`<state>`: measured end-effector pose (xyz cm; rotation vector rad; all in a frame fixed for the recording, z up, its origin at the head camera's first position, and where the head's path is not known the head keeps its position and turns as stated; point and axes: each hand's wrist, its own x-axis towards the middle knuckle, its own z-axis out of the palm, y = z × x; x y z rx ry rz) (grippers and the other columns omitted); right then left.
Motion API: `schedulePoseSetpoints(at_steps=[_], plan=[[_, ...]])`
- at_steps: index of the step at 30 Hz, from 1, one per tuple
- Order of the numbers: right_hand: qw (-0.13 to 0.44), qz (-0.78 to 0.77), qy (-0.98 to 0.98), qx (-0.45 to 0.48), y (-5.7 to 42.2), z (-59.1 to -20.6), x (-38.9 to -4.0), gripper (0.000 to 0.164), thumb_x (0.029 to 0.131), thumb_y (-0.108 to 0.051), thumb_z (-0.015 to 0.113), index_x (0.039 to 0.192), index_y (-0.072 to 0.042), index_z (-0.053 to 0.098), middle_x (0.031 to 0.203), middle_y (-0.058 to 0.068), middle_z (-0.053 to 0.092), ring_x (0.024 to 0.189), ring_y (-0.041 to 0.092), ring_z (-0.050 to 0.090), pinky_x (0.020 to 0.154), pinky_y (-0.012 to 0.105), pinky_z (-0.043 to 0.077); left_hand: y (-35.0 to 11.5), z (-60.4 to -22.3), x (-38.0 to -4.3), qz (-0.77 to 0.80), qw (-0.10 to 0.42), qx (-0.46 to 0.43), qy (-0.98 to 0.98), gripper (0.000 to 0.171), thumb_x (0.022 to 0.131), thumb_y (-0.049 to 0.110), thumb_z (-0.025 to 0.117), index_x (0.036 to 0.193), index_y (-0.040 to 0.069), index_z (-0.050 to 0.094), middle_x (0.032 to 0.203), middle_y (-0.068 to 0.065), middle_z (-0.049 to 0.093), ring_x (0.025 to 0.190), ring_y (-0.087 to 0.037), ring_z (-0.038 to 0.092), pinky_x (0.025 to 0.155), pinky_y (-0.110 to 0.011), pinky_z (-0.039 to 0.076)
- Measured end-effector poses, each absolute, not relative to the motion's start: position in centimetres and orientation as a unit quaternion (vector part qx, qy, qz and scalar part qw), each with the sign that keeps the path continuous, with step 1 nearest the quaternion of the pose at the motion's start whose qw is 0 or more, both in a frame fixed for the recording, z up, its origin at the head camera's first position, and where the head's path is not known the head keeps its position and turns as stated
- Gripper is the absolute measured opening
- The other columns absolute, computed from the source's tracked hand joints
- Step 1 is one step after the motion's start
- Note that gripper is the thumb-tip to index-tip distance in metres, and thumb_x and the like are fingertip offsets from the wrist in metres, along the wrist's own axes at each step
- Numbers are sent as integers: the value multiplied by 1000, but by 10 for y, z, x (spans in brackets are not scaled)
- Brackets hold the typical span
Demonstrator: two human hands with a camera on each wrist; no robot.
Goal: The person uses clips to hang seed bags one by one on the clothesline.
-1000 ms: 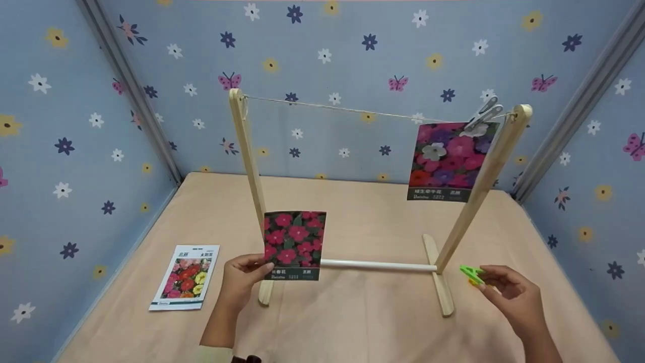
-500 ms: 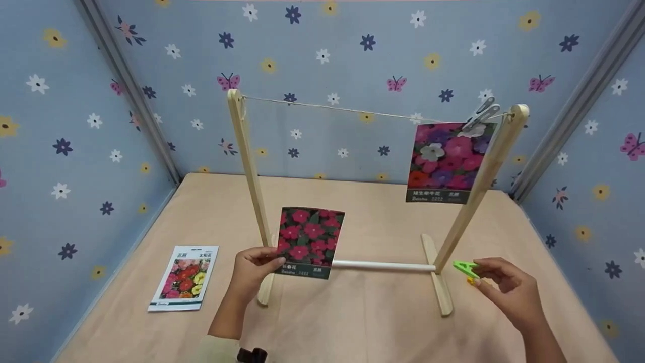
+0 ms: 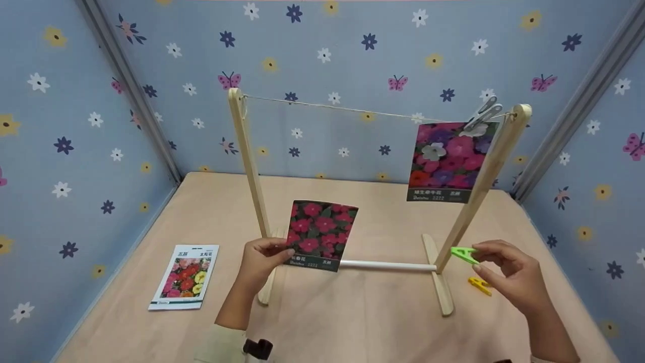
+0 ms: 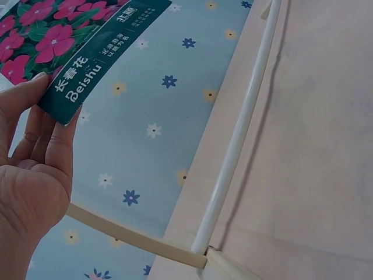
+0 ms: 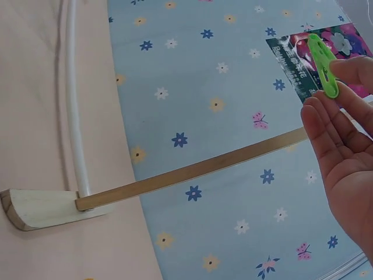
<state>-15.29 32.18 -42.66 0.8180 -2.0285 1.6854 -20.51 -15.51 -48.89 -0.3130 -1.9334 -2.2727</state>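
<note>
My left hand (image 3: 262, 262) pinches a seed packet with dark pink flowers (image 3: 322, 233) by its lower left corner, holding it raised and slightly tilted in front of the wooden rack. In the left wrist view, the thumb lies on the front of that packet (image 4: 64, 64) with the fingers behind. My right hand (image 3: 514, 275) pinches a green clothespin (image 3: 463, 254) between thumb and fingers, near the rack's right post (image 3: 484, 186). The right wrist view has the green clothespin (image 5: 324, 67) at the fingertips. On the table below the right hand lies a yellow clothespin (image 3: 479, 286).
A string (image 3: 332, 107) runs between the rack's posts. Near its right end a grey clothespin (image 3: 484, 115) holds a packet of mixed petunias (image 3: 448, 161). A white seed packet (image 3: 184, 277) lies on the table at left. A white rod (image 3: 388, 265) joins the rack's feet.
My left hand has carried the pink-flower packet rightward and a little up. My right hand has lifted slightly with the green clothespin, so the yellow one on the table now shows fully.
</note>
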Motion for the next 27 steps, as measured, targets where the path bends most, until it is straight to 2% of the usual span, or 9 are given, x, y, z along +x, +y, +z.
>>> schedulePoseSetpoints(at_steps=[13,22,27], plan=[[215,517,-768,310,312,-384,-167,44,69,32,64,111,17,61,99,22,63,91,19,64,83,19,53,-146,-474,-215,-759,94,-120,-633,24,78,-13,73,101,-17,67,90,-5,71,81,-16,65,69,-24,56],[236,486,-773,334,308,-359,-172,44,68,32,64,110,17,61,96,22,63,90,16,64,84,18,52,-136,-463,-224,-755,96,-131,-636,21,79,-10,74,100,-12,70,90,-6,71,80,-16,65,70,-27,58],[235,494,-760,349,303,-345,-177,43,69,32,63,110,19,60,101,19,64,93,16,65,84,19,52,-133,-455,-228,-752,106,-133,-637,20,79,-8,75,99,-8,72,86,-3,70,77,-14,63,68,-25,57]])
